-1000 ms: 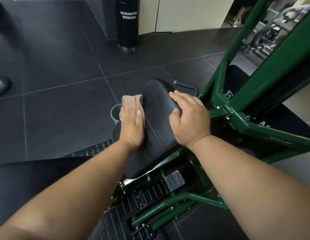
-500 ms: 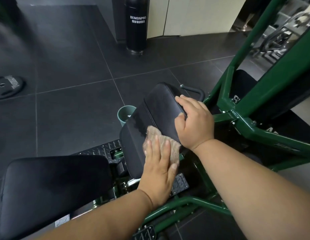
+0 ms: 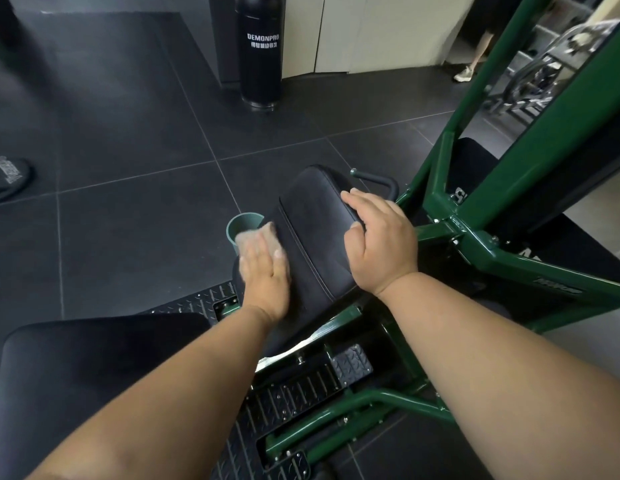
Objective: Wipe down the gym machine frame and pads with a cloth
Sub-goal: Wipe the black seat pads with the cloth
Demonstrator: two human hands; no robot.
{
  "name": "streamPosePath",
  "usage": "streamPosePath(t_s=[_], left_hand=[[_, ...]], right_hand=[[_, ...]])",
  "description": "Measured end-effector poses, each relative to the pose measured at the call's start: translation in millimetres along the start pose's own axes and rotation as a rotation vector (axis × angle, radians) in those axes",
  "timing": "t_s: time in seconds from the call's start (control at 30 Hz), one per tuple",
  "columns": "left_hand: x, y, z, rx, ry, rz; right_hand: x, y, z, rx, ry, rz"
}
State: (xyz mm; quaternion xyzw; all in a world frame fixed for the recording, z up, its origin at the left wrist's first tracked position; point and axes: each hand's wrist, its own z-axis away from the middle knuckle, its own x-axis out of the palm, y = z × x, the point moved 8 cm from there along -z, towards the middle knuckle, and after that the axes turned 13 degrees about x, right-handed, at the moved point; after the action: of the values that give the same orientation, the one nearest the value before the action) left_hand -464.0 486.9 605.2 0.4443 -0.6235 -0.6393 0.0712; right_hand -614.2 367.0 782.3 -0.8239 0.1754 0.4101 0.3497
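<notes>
Two bare forearms reach out from my bottom edge toward the machine. Nearest me on the left sits a broad black seat pad [image 3: 87, 368], and beside it runs the checkered footplate [image 3: 294, 393] inside the lower green rails. Past those, the tilted black pad [image 3: 315, 244] stands at the middle of my view. My left hand [image 3: 265, 275] lies flat on its left edge, fingers straight and close together, pressing the tan cloth [image 3: 256, 239] against the upholstery; the cloth pokes out ahead of the fingertips and looks blurred. My right hand [image 3: 379, 244] rests on the pad's right edge, fingers loosely bent over the rim and the thumb down along the side, so it steadies the pad rather than clamping hard. Just beyond the cloth, a small green cup [image 3: 241, 225] stands on the floor, partly hidden by the pad. A black handle [image 3: 378, 180] curves out behind the pad's top. The green frame [image 3: 481, 244] rises on my right, its joint bolted near my right wrist and its long beam climbing to the upper corner. Farther off on the dark tiles, a weight plate [image 3: 7, 178] lies at the left edge, and a black cylinder marked DEMONPRO [image 3: 262, 53] stands by the wall. Someone's leg and shoe [image 3: 469, 69] show in the far doorway.
</notes>
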Motion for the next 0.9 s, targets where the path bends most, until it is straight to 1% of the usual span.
streamPosePath(t_s=[0.03,0.07,0.17,0.27,0.3,0.33,0.4,0.43,0.53,0.57,0.6,0.67,0.7,0.73,0.8,0.83,0.87,0.9], left_hand=[[2.1,-19.0,12.7,-0.076,-0.02,0.02],[4.7,-34.7,22.3,-0.117,-0.034,0.021],[7.0,-39.4,27.4,-0.135,-0.058,-0.012],[-7.8,-33.7,-6.5,-0.117,-0.024,-0.031],[-13.6,-35.7,-23.9,-0.119,-0.034,-0.02],[-17.8,-36.5,-41.9,-0.136,-0.068,0.01],[-18.5,-31.2,-72.0,-0.206,-0.188,0.12],[-18.0,-25.2,-81.9,-0.246,-0.212,0.164],[-18.8,-22.3,-92.5,-0.386,-0.157,0.258],[-18.2,-25.0,-89.3,-0.404,-0.133,0.27],[-18.7,-23.2,-84.3,-0.368,-0.13,0.235],[-20.1,-18.3,-73.7,-0.131,-0.124,0.099],[-22.5,-20.5,-66.4,-0.046,-0.076,0.081],[-23.9,-25.0,-57.0,0.007,-0.024,0.112],[-23.3,-37.1,-38.1,0.059,0.056,0.131],[-22.1,-41.2,-27.4,0.05,0.069,0.128],[-20.8,-48.5,-19.8,0.027,0.082,0.14],[-21.2,-61.3,-15.2,-0.043,0.09,0.173]], right_hand=[[0.1,0.9,0.0,0.005,-0.002,0.001],[0.5,1.1,0.1,0.006,-0.004,0.0],[0.4,1.0,0.7,0.007,-0.01,-0.003],[0.5,1.3,0.5,0.006,0.0,-0.006],[1.1,1.5,0.1,0.008,0.0,-0.004],[2.0,2.0,0.1,0.012,-0.001,-0.003],[2.0,3.2,0.4,0.021,0.005,-0.006],[1.5,3.3,0.4,0.021,0.009,-0.007],[2.5,2.3,0.2,0.004,0.016,-0.003],[2.7,2.5,-0.1,0.003,0.014,-0.002],[2.5,3.0,-0.4,0.006,0.011,-0.004],[1.5,3.1,-0.5,0.004,0.014,-0.01],[1.1,2.3,0.2,-0.002,0.016,-0.011],[0.5,1.2,0.9,-0.007,0.016,-0.012],[-1.1,-0.3,0.6,-0.009,0.018,-0.016],[-1.2,0.2,0.8,-0.005,0.017,-0.015],[-1.4,0.6,0.5,0.002,0.017,-0.015],[-1.2,1.1,0.8,0.01,0.016,-0.017]])
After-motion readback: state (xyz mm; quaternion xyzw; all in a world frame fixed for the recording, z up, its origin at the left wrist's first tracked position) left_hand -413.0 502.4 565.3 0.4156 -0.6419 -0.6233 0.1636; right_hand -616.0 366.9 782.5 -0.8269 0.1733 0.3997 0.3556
